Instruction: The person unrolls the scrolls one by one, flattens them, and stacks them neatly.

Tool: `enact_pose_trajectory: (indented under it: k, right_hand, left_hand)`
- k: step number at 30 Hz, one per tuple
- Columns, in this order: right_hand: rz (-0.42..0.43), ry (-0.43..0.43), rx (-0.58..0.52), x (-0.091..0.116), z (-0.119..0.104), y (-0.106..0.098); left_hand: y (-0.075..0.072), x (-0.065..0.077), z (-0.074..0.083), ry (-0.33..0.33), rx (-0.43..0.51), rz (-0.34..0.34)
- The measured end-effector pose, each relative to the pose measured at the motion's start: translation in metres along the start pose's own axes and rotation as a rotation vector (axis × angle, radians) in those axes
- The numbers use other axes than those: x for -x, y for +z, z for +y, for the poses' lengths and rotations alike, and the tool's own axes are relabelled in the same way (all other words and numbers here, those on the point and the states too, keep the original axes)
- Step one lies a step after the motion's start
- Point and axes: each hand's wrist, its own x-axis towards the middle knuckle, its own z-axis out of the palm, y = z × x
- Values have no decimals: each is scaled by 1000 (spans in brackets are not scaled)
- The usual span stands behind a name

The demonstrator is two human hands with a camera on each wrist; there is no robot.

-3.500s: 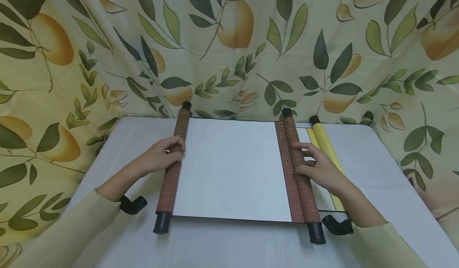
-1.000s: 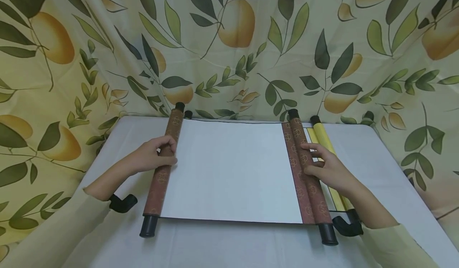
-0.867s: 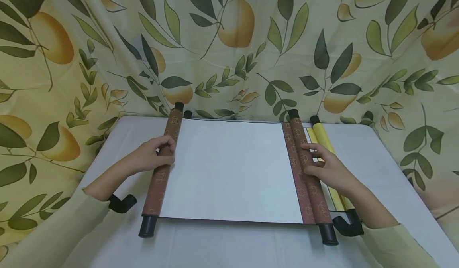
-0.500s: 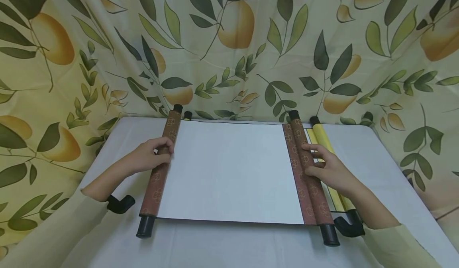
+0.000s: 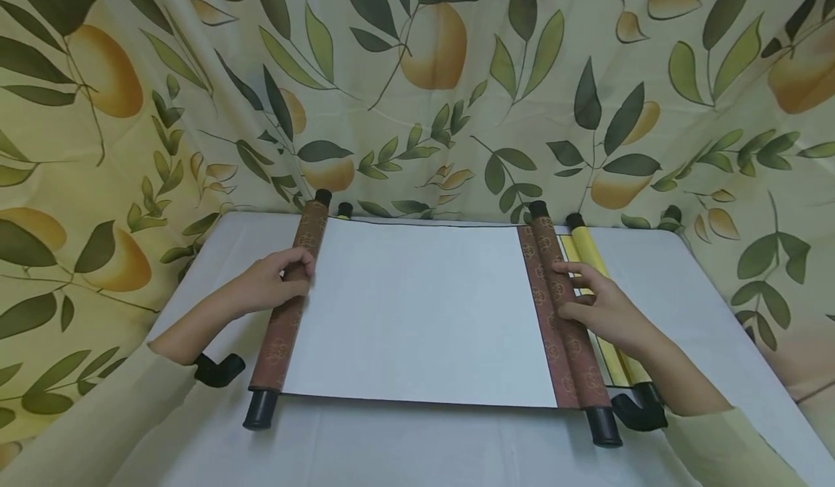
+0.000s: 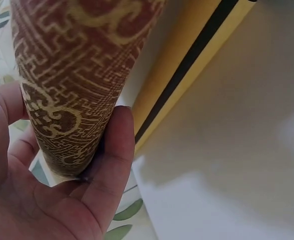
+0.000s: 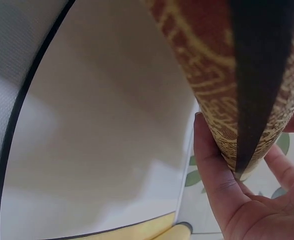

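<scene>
A hanging scroll with a blank white sheet (image 5: 424, 313) is spread between two reddish-brown patterned rollers with black end knobs. My left hand (image 5: 270, 280) grips the left roller (image 5: 280, 349) around its middle, fingers over the top, thumb on the inner side. On the other side, my right hand (image 5: 607, 309) holds the right roller (image 5: 579, 360) between thumb and fingers. Beneath lies a second scroll with a yellow roller (image 5: 590, 255), mostly hidden by the white sheet. In the left wrist view a yellow bar (image 6: 162, 65) with a black stripe shows below the raised brown roller.
A white-covered table (image 5: 404, 447) bears both scrolls. Behind and beside it hangs a cloth (image 5: 430, 125) printed with fruit and leaves. Black curved pieces (image 5: 222, 371) stick out under both wrists.
Over the frames my left hand has carried its roller left and my right hand its roller right, spreading them wider. A black knob behind the left roller has come into view. Lately movement is slight.
</scene>
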Motion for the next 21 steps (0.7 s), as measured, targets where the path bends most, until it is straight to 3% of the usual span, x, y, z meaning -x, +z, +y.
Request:
enact_pose_trajectory:
  k: [9, 21]
  right_hand:
    - [-1, 3, -2, 3, 4, 1]
    - [-9, 7, 10, 6, 6, -4]
  left_hand:
    - [1, 3, -1, -27, -32, -41]
    - [1, 5, 1, -3, -46, -12]
